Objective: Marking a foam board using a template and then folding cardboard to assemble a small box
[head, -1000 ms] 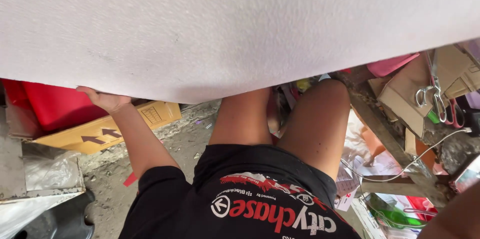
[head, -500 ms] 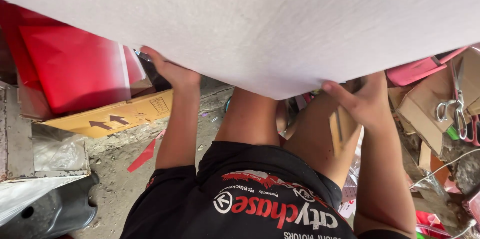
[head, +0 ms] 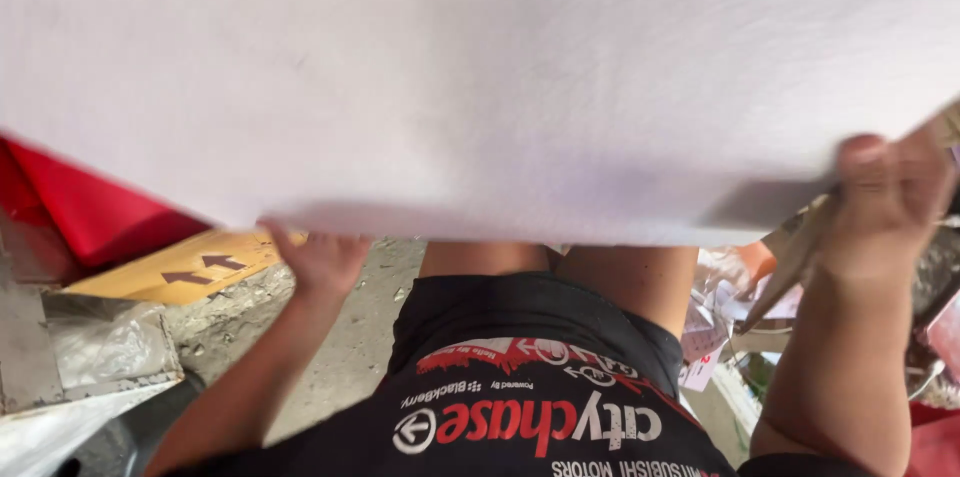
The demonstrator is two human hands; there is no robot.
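1. White flat foam-like board fills my upper view, raised over my lap.
2. Left hand grips its near edge from beneath; right hand clamps the right edge.
3. Step, as I judge: carrying the board. Next needs level, even support over the yellow cardboard box.

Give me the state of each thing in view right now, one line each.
Large white board: lifted, held at its near edge by both hands, filling most of the view.
Left hand: under the board's near edge, grip closed on it.
Right hand: clamped over the board's right corner; blurred.
Red panel: partly hidden behind the board.
Yellow cardboard with arrows: lying flat on the ground.
Clear plastic bag: crumpled.
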